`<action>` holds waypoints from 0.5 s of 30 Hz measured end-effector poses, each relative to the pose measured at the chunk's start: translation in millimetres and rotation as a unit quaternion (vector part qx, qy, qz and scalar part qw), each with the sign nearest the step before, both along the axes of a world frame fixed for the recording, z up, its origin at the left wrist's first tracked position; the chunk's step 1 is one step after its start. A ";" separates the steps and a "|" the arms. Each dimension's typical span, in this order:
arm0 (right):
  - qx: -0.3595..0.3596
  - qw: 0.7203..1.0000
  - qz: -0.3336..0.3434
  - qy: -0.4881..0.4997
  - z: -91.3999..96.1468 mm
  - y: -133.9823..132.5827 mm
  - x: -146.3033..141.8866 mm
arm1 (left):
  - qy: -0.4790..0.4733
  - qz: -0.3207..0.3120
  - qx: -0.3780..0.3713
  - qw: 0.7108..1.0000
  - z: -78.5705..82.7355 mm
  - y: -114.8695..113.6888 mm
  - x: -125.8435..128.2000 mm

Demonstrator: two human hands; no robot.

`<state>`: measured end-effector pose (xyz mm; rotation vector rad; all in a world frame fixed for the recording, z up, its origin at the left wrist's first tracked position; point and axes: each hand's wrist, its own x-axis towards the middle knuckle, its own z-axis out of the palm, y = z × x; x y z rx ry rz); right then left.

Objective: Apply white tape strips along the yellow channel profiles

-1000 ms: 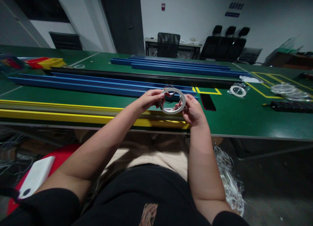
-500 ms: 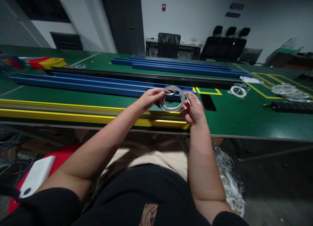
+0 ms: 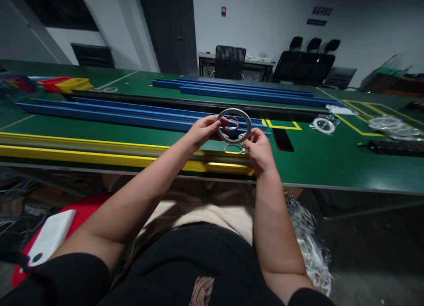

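Between my hands, above the yellow rail, is a flat pale grey ring (image 3: 235,110). My left hand (image 3: 207,131) pinches its left side between thumb and fingers. My right hand (image 3: 260,149) grips around its lower right edge, with the fingertips partly hidden. A smaller, thin pale loop (image 3: 237,122) shows through the ring's opening. Below the ring hangs another thin pale loop (image 3: 228,151), close to my right fingers; whether these loops join the ring I cannot tell.
Long yellow rails (image 3: 99,154) lie along the table's near edge, with blue rails (image 3: 109,116) behind. To the right are a phone (image 3: 282,139), a bagged white coil (image 3: 323,125), more bagged coils (image 3: 386,122) and a black strip (image 3: 394,145). Red and yellow bins (image 3: 74,84) stand at left.
The ring has risen slightly and tilted, and the thin loop below it now shows more clearly. My right hand has shifted down and left along the ring's edge.
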<state>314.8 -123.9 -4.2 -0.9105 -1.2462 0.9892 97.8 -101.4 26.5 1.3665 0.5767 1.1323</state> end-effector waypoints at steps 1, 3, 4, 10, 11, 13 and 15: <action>0.005 1.000 0.011 -0.012 0.3 -0.2 -0.8 | 0.000 -0.006 0.002 1.000 -0.3 -0.1 0.4; 0.023 0.999 0.020 -0.032 1.8 -1.1 -1.7 | 0.000 -0.013 0.006 1.000 -0.6 -0.4 1.2; 0.037 0.998 0.021 -0.042 3.0 -1.8 -1.8 | 0.001 -0.015 0.007 1.000 -0.7 -0.6 1.4; 0.062 0.990 0.124 0.017 15.2 -12.6 5.6 | 0.007 -0.015 0.004 1.000 -0.2 -1.4 -0.1; 0.039 0.986 0.155 0.042 17.0 -15.3 7.7 | 0.007 -0.015 0.002 1.000 0.0 -1.5 -0.5; -0.004 0.977 0.200 0.076 19.5 -20.3 11.2 | 0.006 -0.022 -0.002 1.000 0.3 -1.7 -1.0; -0.020 0.976 0.203 0.077 19.8 -23.5 12.8 | 0.006 -0.032 -0.002 0.999 0.6 -2.1 -1.0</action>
